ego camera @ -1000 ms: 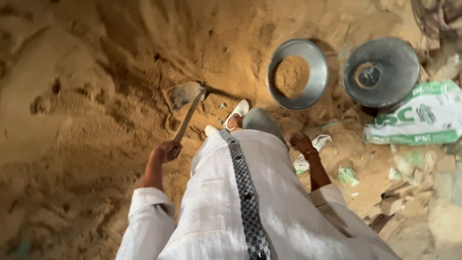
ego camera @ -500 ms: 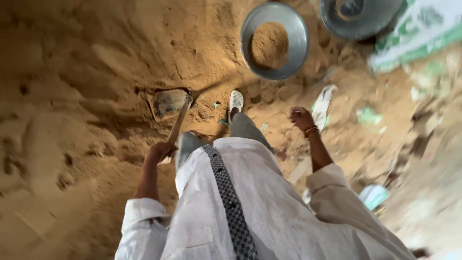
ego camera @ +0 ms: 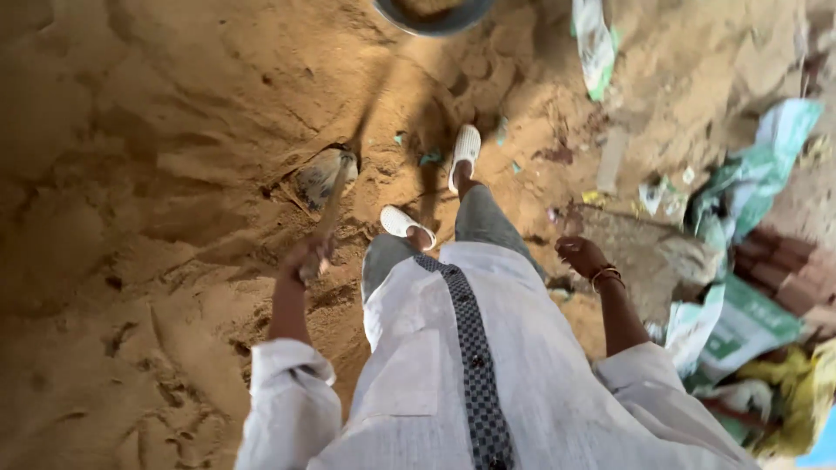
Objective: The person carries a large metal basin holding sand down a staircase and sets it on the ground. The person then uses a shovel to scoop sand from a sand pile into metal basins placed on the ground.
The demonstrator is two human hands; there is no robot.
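My left hand [ego camera: 305,258] grips the wooden handle of a hoe [ego camera: 328,207], whose metal blade [ego camera: 319,176] is dug into the sand heap [ego camera: 165,174] ahead of me. My right hand [ego camera: 582,256] hangs free at my side with the fingers loosely apart, a bangle on its wrist, holding nothing. My feet in white sandals [ego camera: 464,152] stand on the sand between the two hands. I wear a white shirt with a checked strip down the front.
The rim of a metal pan [ego camera: 433,17] with sand in it shows at the top edge. Green and white sacks [ego camera: 740,261], scraps of litter, a stone slab [ego camera: 644,244] and bricks lie to the right.
The view has tilted down and left, so the pans have slid toward the top edge. The hoe blade has sunk into the sand. My right hand has lowered slightly.
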